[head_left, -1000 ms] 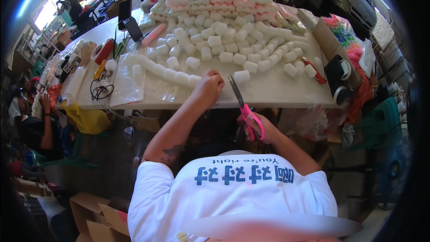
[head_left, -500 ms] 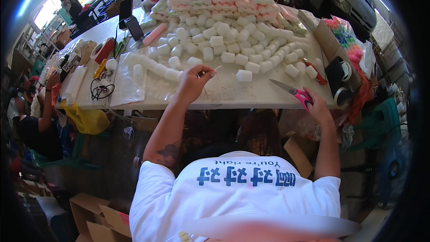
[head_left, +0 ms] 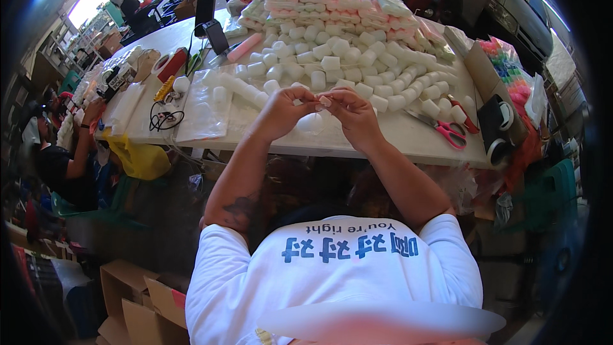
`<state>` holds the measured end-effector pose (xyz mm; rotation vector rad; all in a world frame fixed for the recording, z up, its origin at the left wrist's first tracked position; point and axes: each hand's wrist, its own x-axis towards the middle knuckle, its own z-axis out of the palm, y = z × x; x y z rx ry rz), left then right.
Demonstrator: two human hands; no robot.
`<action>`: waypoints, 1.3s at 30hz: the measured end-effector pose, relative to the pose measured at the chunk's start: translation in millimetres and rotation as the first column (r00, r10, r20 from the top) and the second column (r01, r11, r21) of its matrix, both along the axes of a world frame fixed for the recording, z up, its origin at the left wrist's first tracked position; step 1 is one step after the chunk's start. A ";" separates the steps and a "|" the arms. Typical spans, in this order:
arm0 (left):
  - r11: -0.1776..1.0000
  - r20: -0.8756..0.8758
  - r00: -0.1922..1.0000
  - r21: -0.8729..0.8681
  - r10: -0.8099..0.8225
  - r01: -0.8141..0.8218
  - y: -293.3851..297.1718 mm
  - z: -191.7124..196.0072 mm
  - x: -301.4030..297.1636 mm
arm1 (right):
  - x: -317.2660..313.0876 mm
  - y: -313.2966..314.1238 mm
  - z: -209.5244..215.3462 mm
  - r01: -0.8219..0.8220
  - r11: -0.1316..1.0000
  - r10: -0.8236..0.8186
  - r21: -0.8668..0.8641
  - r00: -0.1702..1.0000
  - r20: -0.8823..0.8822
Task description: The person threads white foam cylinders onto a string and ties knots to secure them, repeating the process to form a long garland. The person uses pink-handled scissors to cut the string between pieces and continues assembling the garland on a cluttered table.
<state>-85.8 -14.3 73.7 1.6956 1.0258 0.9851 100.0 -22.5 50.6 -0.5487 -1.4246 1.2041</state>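
Note:
My left hand [head_left: 287, 112] and my right hand [head_left: 353, 118] meet fingertip to fingertip over the front of the table, both closed in a pinch. My left fingers grip a thin white string, now mostly hidden. What my right fingertips pinch is too small to make out. Just below the hands lies one white foam cylinder [head_left: 310, 122]. A row of similar foam cylinders [head_left: 246, 89] runs off to the left of my left hand. Beyond my hands spreads a heap of white foam cylinders [head_left: 330, 63], some lined up in rows. Pink-handled scissors [head_left: 451, 134] rest on the table to the right.
Bagged pastel packs [head_left: 313, 1] are stacked at the back. A clear plastic sheet [head_left: 203, 115], cables [head_left: 166, 117] and a tape roll [head_left: 163, 64] lie left. At right stand a cardboard box [head_left: 483, 70] and a black object [head_left: 495, 115]. Another person [head_left: 70, 160] sits at far left.
My right hand has put the scissors down on the table and come across to the left, meeting my left hand at the string. The view has shifted slightly.

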 end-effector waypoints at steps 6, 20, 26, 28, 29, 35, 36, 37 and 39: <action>0.987 0.016 0.997 0.140 -0.079 0.076 -8.8 -28.0 4.6 | 18.8 -9.4 -8.4 0.049 0.984 -0.054 -0.173 0.998 -0.024; 0.933 -0.195 0.970 0.354 0.147 -0.070 -21.1 -62.5 14.5 | 32.2 -27.0 -20.9 0.307 0.952 -0.295 -0.012 0.924 0.245; 0.909 -0.233 0.962 0.415 0.143 -0.035 -20.1 -66.9 13.9 | 34.6 -32.7 -17.5 0.199 0.972 -0.229 0.124 0.922 0.311; 0.885 -0.279 0.949 0.465 0.145 0.002 -20.9 -66.3 17.9 | 39.9 -32.0 -20.5 0.228 0.956 -0.281 0.183 0.892 0.354; 0.878 -0.284 0.947 0.479 0.151 0.004 -24.2 -66.5 21.8 | 43.2 -31.6 -22.8 0.237 0.947 -0.304 0.217 0.880 0.365; 0.780 -0.276 0.948 0.623 0.157 0.052 -22.0 -56.9 42.1 | 56.6 -31.3 -36.8 0.318 0.937 -0.346 0.143 0.802 0.486; 0.750 -0.307 0.933 0.658 0.187 0.066 -21.2 -56.0 45.4 | 57.1 -31.6 -37.3 0.323 0.934 -0.356 0.153 0.799 0.485; 0.728 -0.305 0.927 0.684 0.219 0.053 -21.6 -55.8 48.5 | 57.2 -31.8 -37.4 0.328 0.930 -0.366 0.165 0.796 0.482; 0.686 -0.310 0.908 0.727 0.283 0.035 -22.9 -57.2 53.9 | 55.7 -31.8 -36.8 0.331 0.933 -0.357 0.140 0.804 0.477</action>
